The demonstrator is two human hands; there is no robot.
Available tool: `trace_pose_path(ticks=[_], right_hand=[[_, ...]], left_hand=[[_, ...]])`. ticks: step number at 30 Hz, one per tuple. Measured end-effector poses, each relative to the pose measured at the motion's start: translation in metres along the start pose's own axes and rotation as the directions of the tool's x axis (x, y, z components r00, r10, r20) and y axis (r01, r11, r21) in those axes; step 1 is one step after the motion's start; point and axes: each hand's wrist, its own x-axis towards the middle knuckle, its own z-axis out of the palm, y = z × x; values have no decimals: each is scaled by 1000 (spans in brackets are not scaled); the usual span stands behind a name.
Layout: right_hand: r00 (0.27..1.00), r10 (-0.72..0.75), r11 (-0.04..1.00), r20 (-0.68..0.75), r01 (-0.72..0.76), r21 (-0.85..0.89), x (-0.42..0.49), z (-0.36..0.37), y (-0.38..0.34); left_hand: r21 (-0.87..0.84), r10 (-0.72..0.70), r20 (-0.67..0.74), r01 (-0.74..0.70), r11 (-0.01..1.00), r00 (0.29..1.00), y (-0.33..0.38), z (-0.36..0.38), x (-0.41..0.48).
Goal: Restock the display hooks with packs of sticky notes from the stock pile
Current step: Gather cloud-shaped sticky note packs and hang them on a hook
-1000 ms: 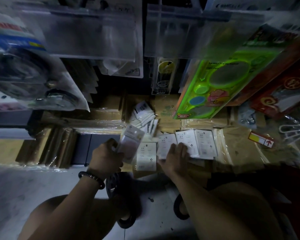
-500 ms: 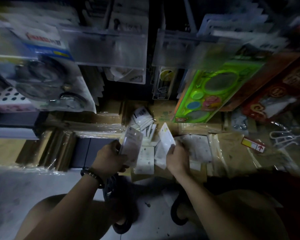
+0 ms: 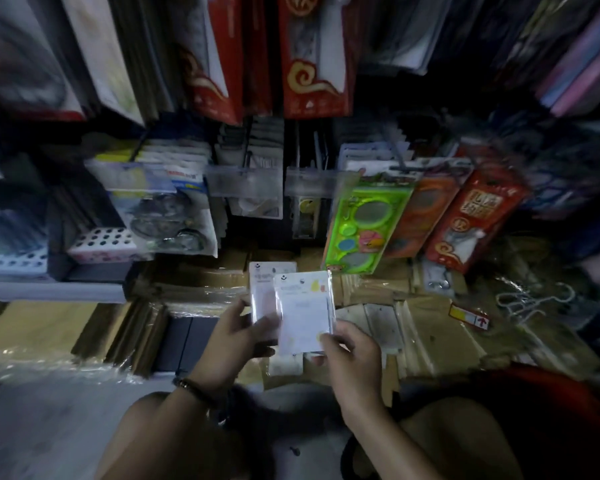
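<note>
Now, left hand: grips rear pack by its lower edge.
right hand: pinches front pack, overlapping the rear pack.
stock pile: just right of the right hand.

Single head-worn wide-angle view, aimed forward and down, close over left hand and right hand gripping clear-wrapped white sticky-note packs, facing hanging red cardboard packets ahead
</note>
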Motion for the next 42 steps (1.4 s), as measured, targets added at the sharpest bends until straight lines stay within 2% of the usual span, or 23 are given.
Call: trace_pose_path(ticks=[5,9,12,15,20,22,26,28,31,36,42], right_hand=[[977,-190,976,91,199,-90,-30,-12,-63],[927,-350,934,134,355,-21,-43,-29,-130],[868,-470,881,160,473,17,-48,-43,-189],[784,-576,798,233,600,-46,-51,-59,-250],[669,-643,719,373,695,-7,-60,-84,-344],[660,-668,713,343,700,43,-61,-92,-370],[660,-736,676,151,727,120,-61,-97,-406],[638,-764,645,97,752,138,-61,-94,-429],[586,-810,583,34,796,161,-58,-95,-474],[554,-832,549,-28,829,105,-31,-102,-534],[491,-869,489,-56,871,42,4,-89,-584]], left_hand=[[7,190,-53,-190,982,980,50,11,-43],[35,332,-29,-331,943,943,107,19,-69],[22,410,18,-411,911,912,156,28,-90],[37,507,44,-508,861,861,205,42,-110],[85,642,88,-648,757,762,287,71,-152],[77,682,95,-688,721,725,316,77,-165],[79,754,133,-765,639,643,366,93,-186],[92,775,136,-787,610,617,389,100,-190],[92,792,121,-802,591,598,422,103,-190],[67,815,51,-816,573,577,467,92,-199],[173,823,68,-819,547,564,501,89,-194]])
